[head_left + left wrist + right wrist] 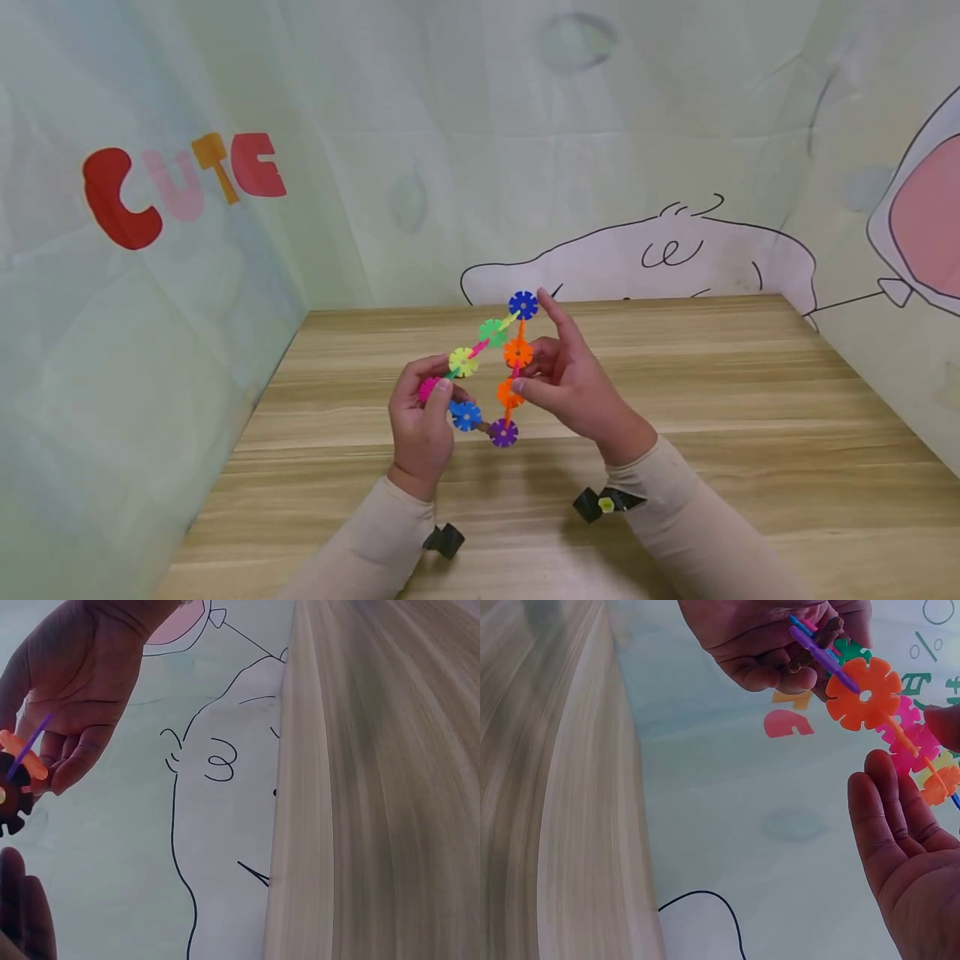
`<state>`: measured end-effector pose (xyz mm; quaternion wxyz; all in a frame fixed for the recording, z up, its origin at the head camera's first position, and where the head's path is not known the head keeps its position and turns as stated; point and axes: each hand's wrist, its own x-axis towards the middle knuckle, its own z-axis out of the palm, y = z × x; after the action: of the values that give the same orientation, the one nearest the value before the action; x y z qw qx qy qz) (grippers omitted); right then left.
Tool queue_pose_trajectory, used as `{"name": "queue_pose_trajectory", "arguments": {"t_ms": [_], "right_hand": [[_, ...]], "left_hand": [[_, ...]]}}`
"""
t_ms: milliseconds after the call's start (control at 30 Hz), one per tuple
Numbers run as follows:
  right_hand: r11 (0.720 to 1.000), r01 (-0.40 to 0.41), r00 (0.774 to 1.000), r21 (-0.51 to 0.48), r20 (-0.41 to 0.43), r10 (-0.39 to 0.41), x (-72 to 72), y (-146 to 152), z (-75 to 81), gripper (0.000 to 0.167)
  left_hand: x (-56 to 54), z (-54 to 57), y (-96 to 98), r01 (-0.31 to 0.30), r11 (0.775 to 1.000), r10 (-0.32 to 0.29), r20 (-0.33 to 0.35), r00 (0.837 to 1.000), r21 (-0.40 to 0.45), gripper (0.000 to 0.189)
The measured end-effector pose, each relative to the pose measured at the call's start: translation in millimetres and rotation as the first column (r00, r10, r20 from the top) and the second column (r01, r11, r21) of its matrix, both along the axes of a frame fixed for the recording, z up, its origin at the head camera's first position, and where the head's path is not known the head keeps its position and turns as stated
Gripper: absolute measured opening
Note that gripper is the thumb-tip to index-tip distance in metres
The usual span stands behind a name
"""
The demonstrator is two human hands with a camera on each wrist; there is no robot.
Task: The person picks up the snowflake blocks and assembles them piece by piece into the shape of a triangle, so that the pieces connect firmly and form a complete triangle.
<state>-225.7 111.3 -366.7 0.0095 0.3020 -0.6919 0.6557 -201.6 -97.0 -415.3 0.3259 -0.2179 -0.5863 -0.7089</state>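
A loop of notched plastic snowflake discs [463,362], slotted edge to edge, is held up above the table. My left hand [422,429] pinches the loop's left corner at a pink disc [429,389], thumb in front. On the other side my right hand [581,392] holds the orange discs [517,353] between thumb and fingers, its index finger pointing up beside the dark blue disc [523,305] at the top. A purple disc [504,432] forms the bottom corner. In the right wrist view, an orange disc [864,694] shows between the two hands.
A wood-grain table [322,517] lies under both hands. Behind and to the left hang pale printed cloth walls [420,150] with cartoon outlines and coloured letters. Dark wrist-worn devices [448,540] sit at both sleeves.
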Motion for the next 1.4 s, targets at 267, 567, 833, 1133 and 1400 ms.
{"name": "queue_pose_trajectory", "arguments": {"t_ms": [267,567,833,1133,1400], "right_hand": [[1.000,0.003,1.000,0.030,0.001,-0.003,0.9,1.2,1.5,0.111],[1.000,-0.013,1.000,0.016,0.005,0.013,0.0,3.9,3.1,0.112],[1.000,-0.011,1.000,0.028,0.002,0.011,-1.5,6.7,3.1,0.104],[1.000,-0.014,1.000,0.009,0.010,0.014,-2.5,7.3,4.0,0.100],[1.000,-0.022,0.999,0.011,0.030,0.022,-2.5,9.8,7.3,0.099]], "left_hand": [[0.4,-1.2,0.1,-0.001,1.000,0.001,0.011,1.000,0.000,0.026],[1.4,-1.3,-0.1,0.018,1.000,-0.018,0.005,1.000,-0.023,0.025],[1.4,-2.5,0.5,0.030,0.999,-0.029,0.012,1.000,-0.034,0.025],[1.5,-5.2,1.8,0.031,0.998,-0.031,0.007,0.999,-0.046,0.025],[1.1,-7.2,2.8,0.042,0.998,-0.043,-0.012,0.999,-0.053,0.025]]}}
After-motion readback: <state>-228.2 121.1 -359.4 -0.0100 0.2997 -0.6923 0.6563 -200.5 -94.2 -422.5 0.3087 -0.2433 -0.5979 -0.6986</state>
